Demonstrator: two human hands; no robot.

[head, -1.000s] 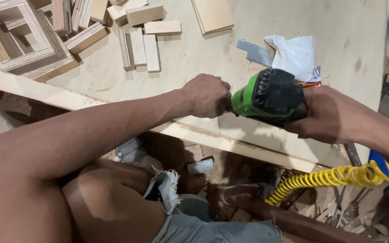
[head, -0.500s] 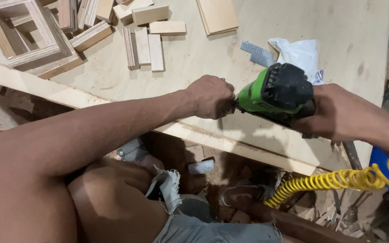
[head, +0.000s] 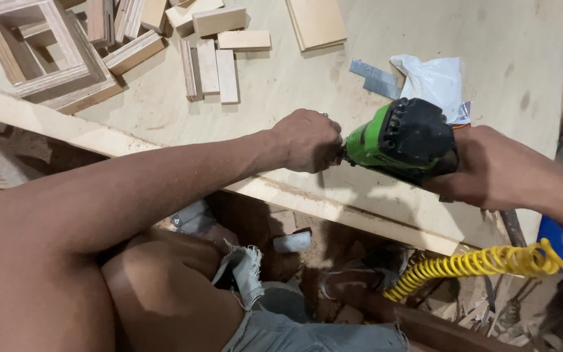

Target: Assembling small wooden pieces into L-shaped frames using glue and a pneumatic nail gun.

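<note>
Left hand [head: 307, 140] clenched in a fist at the nose of the green-and-black pneumatic nail gun [head: 402, 140], knuckles touching the tool's front end; cannot tell what the fingers pinch, it's hidden under the fist; right hand [head: 490, 169] wrapped around the gun's grip from the rear, tool body sits between the two hands, nose pointing toward the left hand; gun is held just above the pale plywood sheet [head: 294, 85], near its front edge; long pale wooden strip [head: 333, 212] runs diagonally along that edge, directly under both hands; yellow coiled air hose [head: 483, 264] hangs below the right wrist; white plastic bag [head: 434, 78] and grey strips of collated nails [head: 374, 77] lie just beyond the gun; short wooden offcuts [head: 210, 65] and square wooden frames [head: 40, 52] well apart, far left of the sheet.
</note>
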